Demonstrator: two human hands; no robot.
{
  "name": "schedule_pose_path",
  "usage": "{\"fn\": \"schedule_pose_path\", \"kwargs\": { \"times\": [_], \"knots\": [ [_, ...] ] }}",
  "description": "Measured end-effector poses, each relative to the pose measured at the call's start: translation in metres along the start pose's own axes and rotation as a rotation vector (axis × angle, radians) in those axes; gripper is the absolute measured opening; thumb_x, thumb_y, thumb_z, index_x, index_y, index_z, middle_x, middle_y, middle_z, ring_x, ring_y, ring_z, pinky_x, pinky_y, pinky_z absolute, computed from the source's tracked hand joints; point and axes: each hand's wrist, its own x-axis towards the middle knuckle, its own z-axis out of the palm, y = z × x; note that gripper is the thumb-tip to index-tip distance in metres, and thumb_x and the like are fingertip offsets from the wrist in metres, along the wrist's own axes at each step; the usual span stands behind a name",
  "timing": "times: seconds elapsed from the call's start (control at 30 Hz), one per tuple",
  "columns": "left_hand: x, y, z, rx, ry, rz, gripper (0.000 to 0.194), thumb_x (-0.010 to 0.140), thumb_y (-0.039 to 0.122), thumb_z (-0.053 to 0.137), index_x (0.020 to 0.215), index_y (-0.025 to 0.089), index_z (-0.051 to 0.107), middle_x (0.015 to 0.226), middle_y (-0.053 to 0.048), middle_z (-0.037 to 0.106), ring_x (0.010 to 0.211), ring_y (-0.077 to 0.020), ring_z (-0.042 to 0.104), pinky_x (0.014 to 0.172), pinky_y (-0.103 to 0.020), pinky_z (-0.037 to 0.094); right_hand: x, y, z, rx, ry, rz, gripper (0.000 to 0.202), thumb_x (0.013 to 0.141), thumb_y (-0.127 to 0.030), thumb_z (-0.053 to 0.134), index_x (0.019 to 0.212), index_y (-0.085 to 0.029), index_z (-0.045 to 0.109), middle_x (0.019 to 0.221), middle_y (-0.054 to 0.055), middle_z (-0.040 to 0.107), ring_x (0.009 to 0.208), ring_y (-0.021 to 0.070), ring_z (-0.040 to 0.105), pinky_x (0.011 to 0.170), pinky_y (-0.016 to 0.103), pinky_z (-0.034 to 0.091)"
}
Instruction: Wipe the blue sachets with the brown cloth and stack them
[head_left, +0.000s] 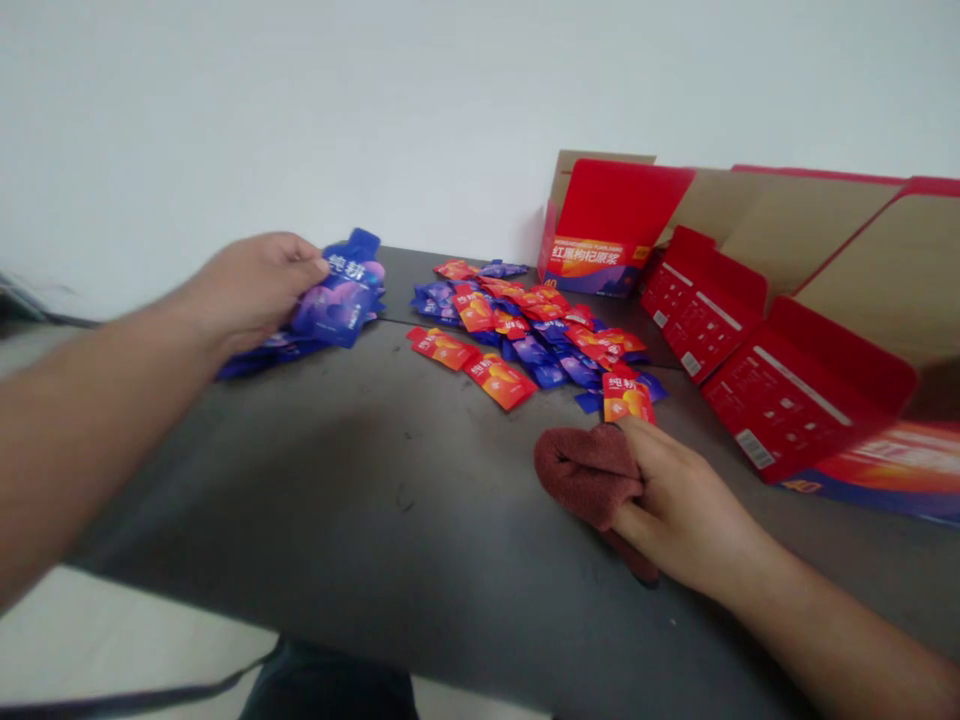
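Note:
My left hand (262,285) pinches a blue-purple sachet (341,300) over a small pile of blue sachets (274,352) at the left of the dark table. A folded brown cloth (589,470) is gripped in my right hand (679,500), near the table's middle right. Just beyond that hand lies a red-orange sachet (628,396), at the near edge of a mixed heap of red and blue sachets (532,335). Two red sachets (499,381) rest at the heap's near left side.
Open red cardboard boxes (810,390) line the table's right side, and another open box (600,235) stands behind the heap against the pale wall (300,120). The dark table's (322,500) front edge runs across the bottom.

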Motion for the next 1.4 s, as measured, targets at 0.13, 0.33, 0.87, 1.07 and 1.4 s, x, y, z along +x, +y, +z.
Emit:
{"fn": "schedule_pose_path", "kwargs": {
  "times": [0.13, 0.33, 0.87, 1.07, 1.4],
  "knots": [
    [0.028, -0.021, -0.044, 0.175, 0.058, 0.011, 0.01, 0.095, 0.021, 0.059, 0.098, 0.012, 0.061, 0.057, 0.007, 0.048, 0.057, -0.0084, 0.035, 0.056, -0.021, 0.026, 0.0, -0.001, 0.002, 0.013, -0.011, -0.045, 0.014, 0.077, -0.017, 0.058, 0.08, -0.024, 0.047, 0.079, 0.001, 0.056, 0.071, 0.0193, 0.056, 0.061, 0.031, 0.043],
    [0.067, -0.053, -0.081, 0.303, -0.183, -0.097, 0.008, 0.094, 0.015, 0.061, 0.101, 0.014, 0.065, 0.066, 0.006, 0.059, 0.067, -0.0104, 0.044, 0.066, -0.019, 0.031, 0.003, -0.004, 0.004, 0.007, -0.04, -0.055, 0.014, 0.075, -0.016, 0.058, 0.078, -0.025, 0.047, 0.076, 0.001, 0.057, 0.067, 0.019, 0.057, 0.058, 0.031, 0.044],
    [0.104, -0.104, -0.08, 0.519, -0.319, -0.017, 0.016, 0.08, 0.003, 0.074, 0.091, 0.014, 0.071, 0.069, 0.014, 0.067, 0.079, -0.0088, 0.046, 0.07, -0.008, 0.026, 0.007, -0.006, 0.007, 0.021, -0.08, -0.136, 0.018, 0.077, -0.013, 0.059, 0.084, -0.027, 0.049, 0.076, 0.0, 0.059, 0.064, 0.0182, 0.06, 0.054, 0.029, 0.046],
    [0.095, -0.104, -0.075, 0.557, -0.169, 0.063, 0.013, 0.078, 0.012, 0.079, 0.077, 0.016, 0.067, 0.059, 0.01, 0.054, 0.07, -0.0125, 0.037, 0.062, -0.018, 0.021, 0.007, -0.004, 0.007, 0.038, -0.101, -0.122, 0.019, 0.076, -0.013, 0.061, 0.086, -0.027, 0.052, 0.079, 0.0, 0.062, 0.066, 0.019, 0.063, 0.056, 0.03, 0.048],
    [0.068, -0.068, -0.069, 0.614, -0.012, 0.245, 0.015, 0.08, 0.018, 0.077, 0.078, 0.017, 0.062, 0.062, 0.005, 0.048, 0.069, -0.0149, 0.033, 0.062, -0.025, 0.019, 0.006, -0.007, 0.005, 0.046, -0.109, -0.12, 0.021, 0.074, -0.01, 0.06, 0.084, -0.026, 0.05, 0.08, 0.0, 0.061, 0.071, 0.0198, 0.061, 0.06, 0.031, 0.047]
  ]
}}
